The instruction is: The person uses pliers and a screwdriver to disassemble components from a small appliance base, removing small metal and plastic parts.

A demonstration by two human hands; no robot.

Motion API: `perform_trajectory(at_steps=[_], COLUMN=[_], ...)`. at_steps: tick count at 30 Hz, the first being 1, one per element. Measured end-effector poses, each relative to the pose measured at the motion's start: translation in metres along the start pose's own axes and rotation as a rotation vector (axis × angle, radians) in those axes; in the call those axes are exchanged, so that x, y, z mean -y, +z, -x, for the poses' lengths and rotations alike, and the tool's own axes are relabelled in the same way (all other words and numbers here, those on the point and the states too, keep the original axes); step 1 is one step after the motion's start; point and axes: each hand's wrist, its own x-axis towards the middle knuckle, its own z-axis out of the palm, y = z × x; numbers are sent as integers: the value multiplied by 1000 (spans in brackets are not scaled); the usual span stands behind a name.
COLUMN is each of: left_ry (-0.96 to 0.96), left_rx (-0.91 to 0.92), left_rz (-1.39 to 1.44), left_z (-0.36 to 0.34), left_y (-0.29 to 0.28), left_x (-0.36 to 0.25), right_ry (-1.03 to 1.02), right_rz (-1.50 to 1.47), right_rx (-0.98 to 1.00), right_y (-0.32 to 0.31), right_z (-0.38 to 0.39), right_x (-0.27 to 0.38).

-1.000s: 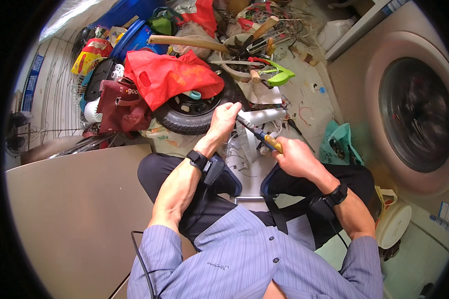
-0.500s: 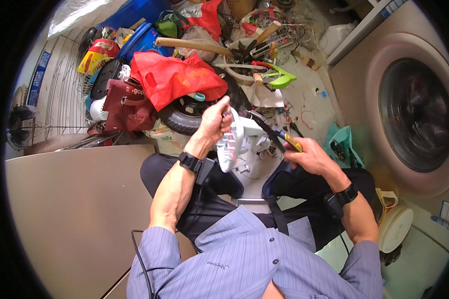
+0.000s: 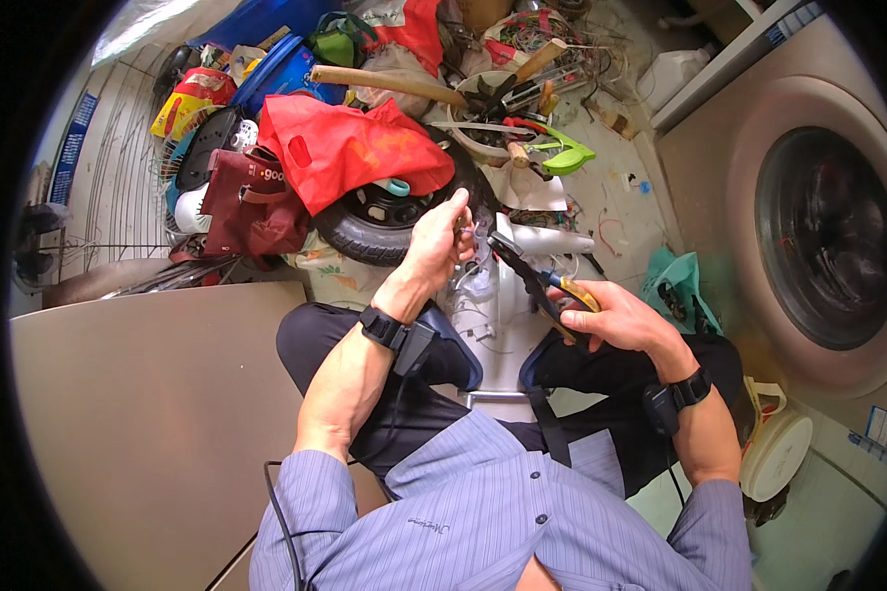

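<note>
My left hand (image 3: 436, 241) is closed in front of me, fingertips around something small that I cannot make out. My right hand (image 3: 606, 320), slightly lower and to the right, grips pliers (image 3: 522, 271) with yellow, blue and black on the handles, jaws angled toward my left fingertips but apart from that hand. Below both hands, between my knees, a light grey board (image 3: 503, 364) holds white plastic pieces and thin wires, partly hidden by the pliers and hands. A white tubular piece (image 3: 552, 239) lies just behind the pliers.
A tyre (image 3: 360, 231) under a red bag (image 3: 345, 148), maroon bag (image 3: 256, 212), blue bucket (image 3: 276, 74) and heaped tools (image 3: 562, 153) lie ahead. A washing machine (image 3: 719, 217), teal bag (image 3: 675, 291) and white bucket (image 3: 779, 453) are at my right, a large beige panel (image 3: 148, 414) at my left.
Half a second ago a white ribbed piece stood raised by my left hand; it has dropped from that position. Since the first frame, my right hand and pliers have shifted right and down.
</note>
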Motion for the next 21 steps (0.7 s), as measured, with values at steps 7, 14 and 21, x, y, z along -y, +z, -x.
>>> perform_trajectory(at_steps=[7, 14, 21], left_ry=[156, 152, 135], left_rx=[-69, 3, 34], left_rz=[-98, -89, -109], left_z=[-7, 1, 0], left_y=[-1, 6, 4], left_x=[8, 8, 10], right_ry=[-3, -4, -109], right_rz=[-99, -110, -121], right_rx=[102, 29, -15], right_y=[14, 11, 15], right_z=[-19, -25, -30], right_x=[-2, 2, -13])
